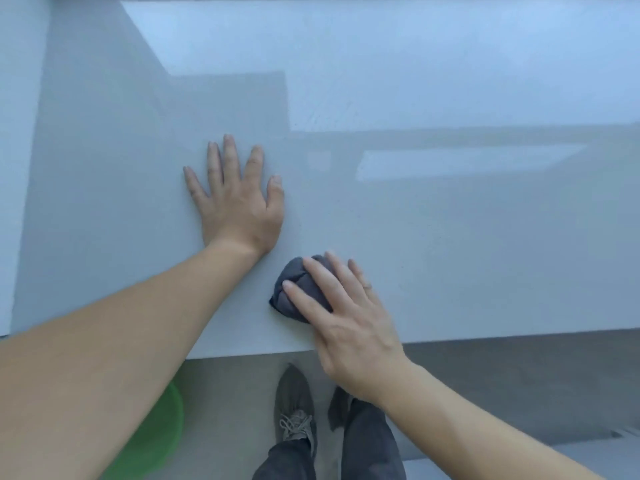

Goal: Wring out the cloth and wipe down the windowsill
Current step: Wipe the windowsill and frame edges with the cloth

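Note:
A bunched dark grey cloth (pixel 292 284) lies on the wide pale windowsill (pixel 450 237), close to its front edge. My right hand (pixel 346 317) presses down on the cloth with the fingers spread over it, covering its right part. My left hand (pixel 235 199) rests flat on the sill, fingers apart, a short way up and to the left of the cloth and holding nothing.
A green basin (pixel 156 441) stands on the floor below the sill, partly hidden by my left forearm. My feet in grey shoes (pixel 294 407) are under the sill's front edge (pixel 485 336). A wall (pixel 17 168) bounds the sill on the left.

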{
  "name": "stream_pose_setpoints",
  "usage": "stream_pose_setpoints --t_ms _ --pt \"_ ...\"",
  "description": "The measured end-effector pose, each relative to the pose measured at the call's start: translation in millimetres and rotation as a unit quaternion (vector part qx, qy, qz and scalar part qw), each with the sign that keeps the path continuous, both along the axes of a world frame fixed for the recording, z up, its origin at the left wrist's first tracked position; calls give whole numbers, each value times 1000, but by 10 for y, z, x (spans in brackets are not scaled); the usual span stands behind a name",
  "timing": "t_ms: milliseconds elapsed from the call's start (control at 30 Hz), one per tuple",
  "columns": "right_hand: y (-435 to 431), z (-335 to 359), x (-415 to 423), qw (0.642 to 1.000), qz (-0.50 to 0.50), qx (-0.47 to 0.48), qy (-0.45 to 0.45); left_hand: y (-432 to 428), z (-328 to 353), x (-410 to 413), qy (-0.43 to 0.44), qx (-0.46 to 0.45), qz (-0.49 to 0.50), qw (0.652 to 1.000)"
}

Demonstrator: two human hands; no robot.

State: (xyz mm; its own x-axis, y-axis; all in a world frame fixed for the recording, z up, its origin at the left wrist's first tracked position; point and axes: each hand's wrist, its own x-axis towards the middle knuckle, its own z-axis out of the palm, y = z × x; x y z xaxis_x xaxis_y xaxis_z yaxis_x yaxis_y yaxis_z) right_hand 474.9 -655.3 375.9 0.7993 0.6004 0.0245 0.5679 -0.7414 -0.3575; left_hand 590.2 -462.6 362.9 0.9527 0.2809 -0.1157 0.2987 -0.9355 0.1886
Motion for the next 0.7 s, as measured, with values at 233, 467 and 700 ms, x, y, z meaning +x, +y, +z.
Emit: stream_pose_setpoints --t_ms 233,467,700 --pt "-578 -33 366 970 -244 22 0 -23 -20 -26 -6 -5 -2 1000" --pt "-500 -16 -135 1000 -17 0 -2 -25 -6 -35 -8 -13 -3 1000" --pt "-1174 -18 898 939 -343 0 4 -134 63 34 -66 -67 -16 995"
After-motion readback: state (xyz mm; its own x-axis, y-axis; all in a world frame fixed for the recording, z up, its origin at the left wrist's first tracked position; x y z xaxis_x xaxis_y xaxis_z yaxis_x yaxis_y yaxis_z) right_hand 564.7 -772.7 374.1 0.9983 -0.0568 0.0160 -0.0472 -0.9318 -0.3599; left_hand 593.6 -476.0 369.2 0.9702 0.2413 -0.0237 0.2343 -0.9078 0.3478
